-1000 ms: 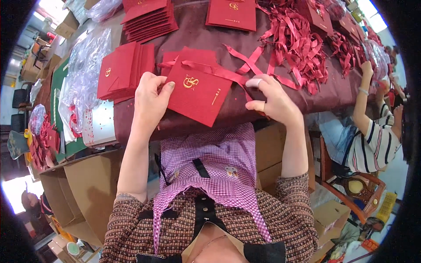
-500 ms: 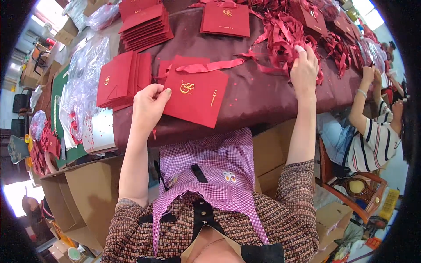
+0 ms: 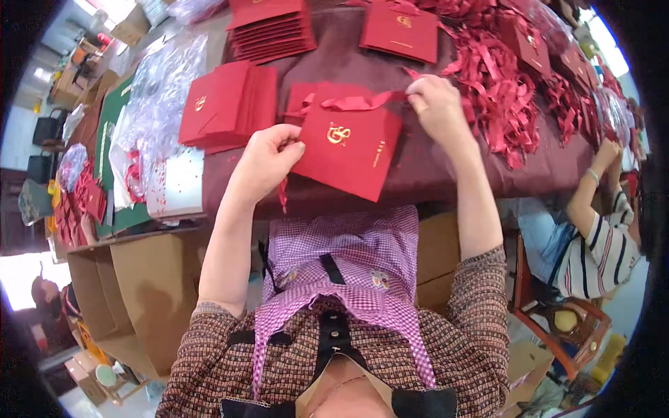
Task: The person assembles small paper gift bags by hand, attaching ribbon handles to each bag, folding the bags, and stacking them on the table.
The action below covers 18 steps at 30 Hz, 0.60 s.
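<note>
Right hand (image 3: pixel 439 115) has come back from the tangled heap of red ribbons (image 3: pixel 498 97) to just off the bag's upper corner, about 1 o'clock, while the left hand (image 3: pixel 272 164) hasn't let go at 9 o'clock. Everything here is clocked from the flat red paper gift bag (image 3: pixel 348 150), which sits tilted at the near edge of the table, right between the hands.

Left thumb and fingers are closed in a pinch on its side edge. Right fingers are curled in close together with red ribbon by the tips, but I can't tell if they've actually got hold of it.

My take on doing this well: keep that left pinch light but steady so the card doesn't crease, and keep the satin ribbon (image 3: pixel 355 103) untwisted along the top, 12 o'clock.

Material-wise, the bag looks like stiff matte card with a gold emblem, the ribbon's soft and shiny, and the maroon tablecloth (image 3: pixel 334 56) has a slight sheen. Squared-off folded bags (image 3: pixel 230 108) lean at 10 o'clock.
</note>
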### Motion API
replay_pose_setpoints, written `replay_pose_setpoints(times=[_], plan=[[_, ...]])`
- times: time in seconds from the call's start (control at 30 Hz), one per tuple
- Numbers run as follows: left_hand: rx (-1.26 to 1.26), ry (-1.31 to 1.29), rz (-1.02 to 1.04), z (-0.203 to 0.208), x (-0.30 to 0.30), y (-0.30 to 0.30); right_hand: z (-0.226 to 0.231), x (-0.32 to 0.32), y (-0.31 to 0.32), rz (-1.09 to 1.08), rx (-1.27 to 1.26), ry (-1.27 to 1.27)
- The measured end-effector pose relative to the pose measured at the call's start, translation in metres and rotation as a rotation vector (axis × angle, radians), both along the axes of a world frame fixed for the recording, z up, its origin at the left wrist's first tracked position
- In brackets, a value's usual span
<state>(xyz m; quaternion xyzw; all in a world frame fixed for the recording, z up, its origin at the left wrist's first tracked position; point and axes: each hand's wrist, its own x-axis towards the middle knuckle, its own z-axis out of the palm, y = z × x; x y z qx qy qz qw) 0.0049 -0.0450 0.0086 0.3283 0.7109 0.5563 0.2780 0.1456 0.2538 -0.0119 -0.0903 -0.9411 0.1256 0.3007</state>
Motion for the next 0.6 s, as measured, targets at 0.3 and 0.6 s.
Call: replay_pose_setpoints(times=[0.3, 0.6], plan=[[0.053, 0.012, 0.04, 0.001, -0.001, 0.004, 0.059, 0.049, -0.019, 0.717, -1.561, 0.19], [0.06, -0.052, -0.054, 0.011, 0.005, 0.007, 0.053, 0.048, -0.061, 0.506, -1.109, 0.319]])
